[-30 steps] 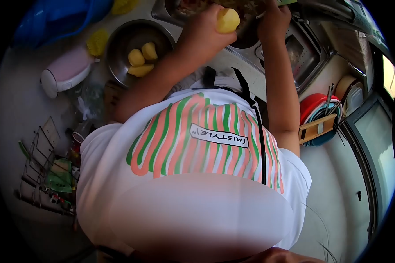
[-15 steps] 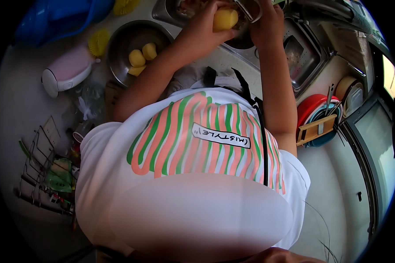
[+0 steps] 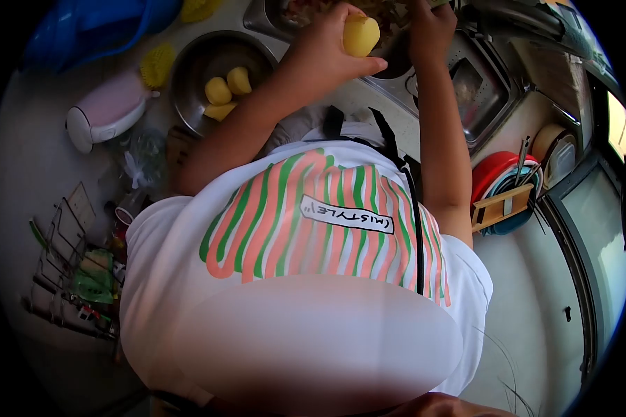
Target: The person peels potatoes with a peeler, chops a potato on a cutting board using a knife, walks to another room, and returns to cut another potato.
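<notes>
The pale surface [image 3: 379,105] carries a sink [image 3: 398,87] and, to its left, a steel bowl [image 3: 193,69]. The right hand [image 3: 431,31] is partly cut off; I can't tell its grip. Over the sink, the left hand [image 3: 327,45] pinches a yellow potato [image 3: 362,37]. Potato pieces [image 3: 218,91] lie in the bowl.

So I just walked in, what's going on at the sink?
A person's left hand holds a peeled-looking yellow potato over the sink. The right hand is beside it, though what it holds is unclear at the picture's top edge. Three more yellow pieces sit in the metal bowl to the left.
</notes>
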`<act>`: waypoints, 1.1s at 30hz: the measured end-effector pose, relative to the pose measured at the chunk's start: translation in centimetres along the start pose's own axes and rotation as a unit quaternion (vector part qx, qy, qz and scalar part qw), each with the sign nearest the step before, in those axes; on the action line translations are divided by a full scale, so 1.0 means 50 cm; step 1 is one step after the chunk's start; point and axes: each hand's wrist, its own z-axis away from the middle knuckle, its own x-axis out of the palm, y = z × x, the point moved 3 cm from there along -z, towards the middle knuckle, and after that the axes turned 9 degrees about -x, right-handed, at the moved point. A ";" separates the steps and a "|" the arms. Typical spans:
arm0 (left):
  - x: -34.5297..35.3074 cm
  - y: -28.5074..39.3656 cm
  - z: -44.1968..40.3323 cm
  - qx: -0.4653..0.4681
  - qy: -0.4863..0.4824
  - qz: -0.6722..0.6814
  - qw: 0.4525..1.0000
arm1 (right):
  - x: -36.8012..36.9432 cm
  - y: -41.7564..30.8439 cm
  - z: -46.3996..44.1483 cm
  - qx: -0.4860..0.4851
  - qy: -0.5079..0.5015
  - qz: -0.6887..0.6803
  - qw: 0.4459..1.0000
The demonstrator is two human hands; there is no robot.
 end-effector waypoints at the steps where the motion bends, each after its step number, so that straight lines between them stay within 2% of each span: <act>1: -0.003 0.001 -0.003 0.000 -0.006 -0.016 1.000 | 0.008 -0.009 0.011 0.029 -0.007 -0.106 0.994; 3: 0.001 -0.015 -0.008 -0.015 -0.004 -0.005 1.000 | 0.019 -0.008 0.034 0.113 -0.005 -0.304 0.946; 6: -0.001 0.005 -0.011 0.024 0.052 -0.085 0.995 | 0.033 -0.051 0.060 0.166 -0.013 -0.371 0.914; 7: -0.009 0.014 -0.013 0.007 0.019 -0.087 0.996 | 0.032 -0.047 0.064 0.165 -0.040 -0.383 0.908; 9: -0.020 0.053 -0.005 -0.145 -0.018 -0.034 0.989 | 0.027 -0.036 0.062 0.156 -0.095 -0.408 0.894; 10: -0.019 0.063 0.000 -0.218 -0.036 -0.005 0.975 | 0.025 -0.040 0.063 0.138 -0.106 -0.388 0.905; 13: 0.003 -0.009 -0.009 -0.119 -0.029 -0.014 0.992 | 0.031 -0.089 0.082 0.082 -0.124 -0.295 0.944; 16: -0.001 0.015 -0.007 0.017 0.000 0.014 1.000 | 0.033 -0.089 0.077 0.071 -0.125 -0.261 0.955; 17: -0.002 0.013 -0.007 0.007 0.003 0.052 0.999 | 0.044 -0.074 0.080 0.084 -0.090 -0.329 0.936; 19: -0.004 0.005 -0.009 -0.014 0.011 0.127 0.992 | 0.053 -0.061 0.075 0.130 -0.081 -0.373 0.915; 20: -0.009 0.003 -0.009 0.040 0.011 0.079 0.996 | 0.058 -0.058 0.075 0.154 -0.076 -0.394 0.903; 21: -0.019 -0.002 -0.009 0.096 0.011 0.030 0.995 | 0.067 -0.073 0.074 0.169 -0.007 -0.403 0.899; 22: -0.023 0.002 -0.006 0.149 0.011 -0.019 0.989 | 0.053 -0.038 0.050 0.191 0.012 -0.347 0.918; 23: -0.023 0.017 0.008 0.173 0.001 -0.043 0.984 | 0.034 0.005 0.025 0.209 -0.005 -0.342 0.916; 25: -0.021 0.037 0.015 0.110 -0.022 -0.031 0.993 | 0.028 0.043 0.004 0.165 0.022 -0.315 0.934; 27: -0.023 0.049 0.012 0.024 -0.041 -0.010 0.999 | 0.018 0.018 0.006 0.189 0.014 -0.296 0.936; 28: -0.024 0.047 0.011 0.037 -0.020 -0.012 0.999 | 0.012 -0.010 0.015 0.202 0.012 -0.287 0.936; 29: -0.023 0.042 0.009 0.050 -0.002 -0.013 0.999 | 0.023 -0.043 0.030 0.188 0.017 -0.346 0.919; 31: -0.017 0.020 0.001 0.063 0.029 -0.053 0.996 | 0.023 -0.058 0.047 0.140 -0.059 -0.317 0.936; 33: -0.009 0.014 -0.001 0.007 0.002 -0.040 0.999 | 0.033 -0.093 0.077 0.068 -0.096 -0.291 0.950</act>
